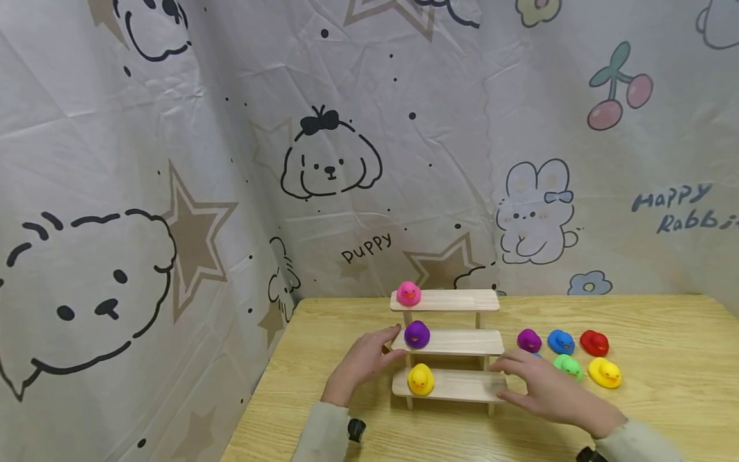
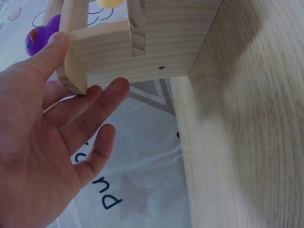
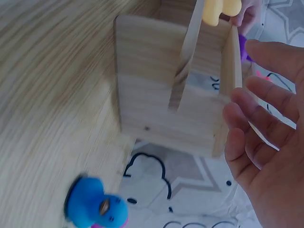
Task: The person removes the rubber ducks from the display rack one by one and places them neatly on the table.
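Note:
A three-tier wooden display stand [image 1: 462,342] stands on the table between both hands. At its left, my left hand [image 1: 364,360] holds the end of the middle shelf, thumb on one side and fingers behind, as the left wrist view shows. My right hand [image 1: 545,388] is at the stand's right end with fingers loosely bent; in the right wrist view, its fingertips [image 3: 233,114] are close to the shelf's edge, and contact is unclear. On the left ends of the tiers sit a pink rubber duck [image 1: 408,294], a purple duck [image 1: 417,335] and a yellow duck [image 1: 421,380].
Right of the stand lie a purple duck [image 1: 528,341], a blue duck [image 1: 561,342], a red duck [image 1: 594,343], a green duck [image 1: 568,367] and another yellow duck [image 1: 605,373]. Another blue duck [image 3: 95,204] is mostly hidden in the head view. A printed curtain [image 1: 439,192] hangs behind the table [image 1: 675,346].

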`<state>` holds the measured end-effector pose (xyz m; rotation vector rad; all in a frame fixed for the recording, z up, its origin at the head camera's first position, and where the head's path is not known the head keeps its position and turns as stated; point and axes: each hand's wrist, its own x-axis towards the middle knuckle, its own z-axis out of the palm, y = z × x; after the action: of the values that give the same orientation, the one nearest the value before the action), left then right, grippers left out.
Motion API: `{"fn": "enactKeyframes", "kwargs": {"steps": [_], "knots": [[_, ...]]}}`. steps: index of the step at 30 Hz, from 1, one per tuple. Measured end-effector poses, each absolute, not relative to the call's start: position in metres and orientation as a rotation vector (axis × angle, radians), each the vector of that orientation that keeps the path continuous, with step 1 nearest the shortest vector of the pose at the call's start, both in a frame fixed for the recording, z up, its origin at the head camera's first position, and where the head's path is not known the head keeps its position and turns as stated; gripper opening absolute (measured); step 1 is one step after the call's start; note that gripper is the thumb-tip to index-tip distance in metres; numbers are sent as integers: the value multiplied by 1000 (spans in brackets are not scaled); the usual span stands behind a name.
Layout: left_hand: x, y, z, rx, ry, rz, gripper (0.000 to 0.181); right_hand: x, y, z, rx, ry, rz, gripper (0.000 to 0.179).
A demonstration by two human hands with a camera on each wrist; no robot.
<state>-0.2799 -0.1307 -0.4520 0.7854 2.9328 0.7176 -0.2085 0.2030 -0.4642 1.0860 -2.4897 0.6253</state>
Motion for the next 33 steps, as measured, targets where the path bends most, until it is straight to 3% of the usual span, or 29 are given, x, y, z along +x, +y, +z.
{"fn": "enactKeyframes", "kwargs": {"steps": [15,33], "knots": [[-278,-132,-449,807,2917,735,58,-211,156,-465,1216,-2512,697,29],[-281,-133,-455,844,2930,736,59,-217,115,-468,1167,-2552,708,34]]}}
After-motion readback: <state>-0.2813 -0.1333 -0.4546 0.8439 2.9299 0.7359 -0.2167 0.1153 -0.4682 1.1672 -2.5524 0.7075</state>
